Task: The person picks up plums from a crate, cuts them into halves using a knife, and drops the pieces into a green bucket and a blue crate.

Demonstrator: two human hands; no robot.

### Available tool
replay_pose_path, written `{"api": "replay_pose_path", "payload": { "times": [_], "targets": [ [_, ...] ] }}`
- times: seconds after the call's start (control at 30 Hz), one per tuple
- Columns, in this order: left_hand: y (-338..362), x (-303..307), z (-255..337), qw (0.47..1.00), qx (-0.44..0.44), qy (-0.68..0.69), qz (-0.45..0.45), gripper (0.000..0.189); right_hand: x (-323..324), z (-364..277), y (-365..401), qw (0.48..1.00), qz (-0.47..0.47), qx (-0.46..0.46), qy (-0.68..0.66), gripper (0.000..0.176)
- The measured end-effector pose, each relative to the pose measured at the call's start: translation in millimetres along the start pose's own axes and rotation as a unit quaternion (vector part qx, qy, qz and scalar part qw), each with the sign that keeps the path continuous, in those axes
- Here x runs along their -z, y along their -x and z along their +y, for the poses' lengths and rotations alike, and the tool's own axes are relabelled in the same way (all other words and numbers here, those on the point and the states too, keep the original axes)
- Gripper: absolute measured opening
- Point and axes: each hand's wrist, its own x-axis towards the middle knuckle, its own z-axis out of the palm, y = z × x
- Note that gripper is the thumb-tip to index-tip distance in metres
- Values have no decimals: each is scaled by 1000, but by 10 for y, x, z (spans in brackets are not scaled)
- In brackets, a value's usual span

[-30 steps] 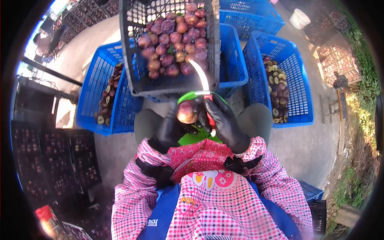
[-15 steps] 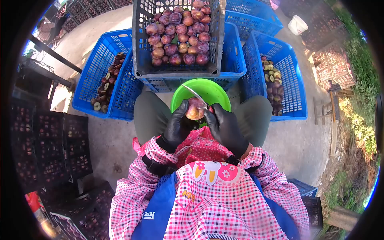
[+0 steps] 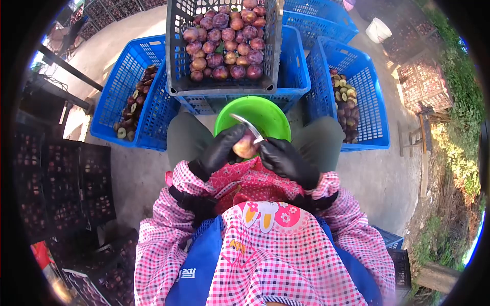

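In a dark glove, my left hand [image 3: 223, 148] is closed around a reddish-yellow plum [image 3: 245, 147]. My right hand [image 3: 284, 159], gloved as well, grips a knife [image 3: 250, 125] whose curved blade slants up and left across the top of the plum. Most of the knife's handle is hidden in the fingers. Both hands are over my lap, at the near edge of a green basin [image 3: 279, 113]. Beyond the basin, a black crate [image 3: 174, 87] full of whole plums [image 3: 228, 46] rests on a blue crate [image 3: 301, 91].
A blue crate [image 3: 104, 115] on the left holds cut plums [image 3: 136, 104]. Another blue crate [image 3: 376, 115] on the right contains cut pieces [image 3: 347, 102]. Dark crates of plums [image 3: 66, 178] are stacked at far left. A white bucket [image 3: 378, 30] stands at the back right.
Both hands and the plum have shifted slightly, with the right wrist swung outward and the left hand turned across the plum. The knife stays against the fruit. The whole view has moved a little.
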Motion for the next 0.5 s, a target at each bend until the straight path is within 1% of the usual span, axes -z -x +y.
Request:
{"api": "replay_pose_path", "payload": {
  "times": [0.03, 0.07, 0.1, 0.13, 0.17, 0.2, 0.23, 0.27, 0.3, 0.33, 0.4, 0.43, 0.47, 0.5],
  "targets": [
    [-80, -64, 1, 991, 40, 127, 26, 54, -14, -249, 163, 992, -84, -24, -93, 27],
    [-110, -103, -14, 962, 82, 256, 52, 55, 72, -266, 180, 992, -87, -27, -93, 27],
    [-124, 27, 18, 922, 156, 349, -56, 47, 163, -274, 183, 995, -53, 21, -77, 27],
    [-150, -34, 94, 919, 184, 343, -66, 51, 142, -332, 179, 995, -15, 76, -63, 28],
    [-307, 29, 19, 934, 170, 282, -139, 53, -48, -279, 52, 920, 172, 157, 314, 33],
    [-379, 38, -36, 939, 156, 225, -207, 55, -60, -246, 55, 921, 174, 154, 313, 33],
    [-381, 69, -87, 938, 160, 226, -208, 55, -50, -194, 62, 945, 170, 89, 263, 36],
    [-406, 128, -94, 955, 151, 186, -172, 56, -19, -170, 23, 962, 163, 29, 215, 38],
    [-439, 156, -69, 970, 141, 145, -134, 58, -30, -83, 10, 963, 224, 49, 139, 36],
    [-392, 85, -59, 970, 144, 144, -136, 58, -37, -16, -3, 963, 227, 49, 136, 36],
    [-189, -186, -85, 993, -3, 100, -63, 59, -22, 90, -29, 947, 307, 47, 88, 37],
    [-128, -302, -93, 996, -18, 86, 17, 58, -9, 149, -45, 936, 289, 110, 171, 35],
    [-122, -306, -137, 996, -15, 88, 18, 58, 11, 161, -18, 936, 288, 106, 170, 35],
    [-121, -282, -185, 995, -56, 78, 43, 56, 31, 140, 13, 921, 283, 142, 225, 33]
  ]
}}
